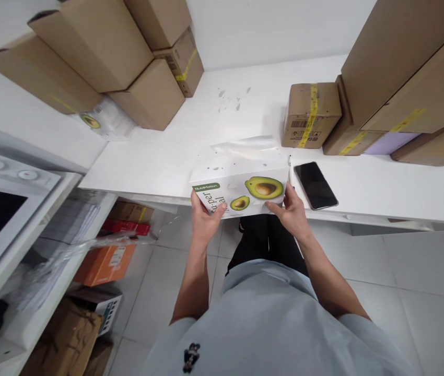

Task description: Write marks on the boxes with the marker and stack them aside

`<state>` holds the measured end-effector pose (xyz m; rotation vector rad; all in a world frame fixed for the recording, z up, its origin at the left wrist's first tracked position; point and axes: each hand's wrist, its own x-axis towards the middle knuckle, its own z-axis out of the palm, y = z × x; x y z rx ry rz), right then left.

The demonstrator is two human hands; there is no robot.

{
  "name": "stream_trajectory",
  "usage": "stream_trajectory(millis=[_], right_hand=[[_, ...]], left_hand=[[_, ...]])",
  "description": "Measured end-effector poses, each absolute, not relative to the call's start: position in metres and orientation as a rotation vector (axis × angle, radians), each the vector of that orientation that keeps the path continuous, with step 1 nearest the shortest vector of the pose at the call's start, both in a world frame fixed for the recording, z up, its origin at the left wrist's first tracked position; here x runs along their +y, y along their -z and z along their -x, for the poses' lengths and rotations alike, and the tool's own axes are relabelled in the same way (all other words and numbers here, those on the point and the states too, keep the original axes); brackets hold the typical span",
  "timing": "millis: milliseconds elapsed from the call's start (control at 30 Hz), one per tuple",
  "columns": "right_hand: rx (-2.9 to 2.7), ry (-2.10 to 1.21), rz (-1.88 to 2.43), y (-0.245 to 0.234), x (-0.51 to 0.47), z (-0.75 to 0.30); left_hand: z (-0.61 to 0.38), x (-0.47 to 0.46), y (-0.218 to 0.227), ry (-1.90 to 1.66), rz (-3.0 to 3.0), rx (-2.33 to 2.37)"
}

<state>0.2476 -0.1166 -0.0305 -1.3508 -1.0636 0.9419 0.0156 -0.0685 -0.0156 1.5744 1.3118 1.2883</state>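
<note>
A white box (241, 180) printed with avocado pictures and a green label is held at the front edge of the white table. My left hand (206, 215) grips its left end, thumb on the printed face. At the right end my right hand (289, 211) grips it too, thumb pressed near the larger avocado. The fingers behind and under the box are hidden. Something clear or white, perhaps a plastic bag (245, 146), lies just behind the box. A dark phone (316, 185) rests on the table to the right of my right hand.
Cardboard boxes (96, 42) are stacked at the back left, beside a wrapped avocado-print pack (106, 120). A small taped carton (312, 115) and larger cartons (410, 68) stand on the right. A microwave (10, 183) and a shelf with an orange box (104, 263) are at the left.
</note>
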Motion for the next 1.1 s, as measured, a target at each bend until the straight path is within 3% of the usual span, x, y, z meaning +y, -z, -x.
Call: stream_trajectory(millis=[233, 467, 667, 933, 1100], right_hand=[[-1.051, -0.899, 1.371, 0.013, -0.114, -0.246], [-1.055, -0.814, 1.384, -0.008, -0.115, -0.236], [-1.081, -0.886, 1.403, -0.003, -0.108, -0.256], [-1.584, -0.279, 2.283, 0.032, -0.075, -0.310], [-1.914, -0.234, 2.344, 0.035, -0.068, -0.310]], left_hand=[[-0.019, -0.065, -0.006, -1.358, -1.500, 1.486], [-0.010, -0.078, -0.049, -1.197, -1.757, 1.496], [-0.008, -0.074, -0.041, -0.949, -1.768, 1.586], [-0.016, -0.068, -0.023, -1.042, -1.840, 1.662], [-0.018, -0.064, -0.014, -1.190, -1.947, 1.714]])
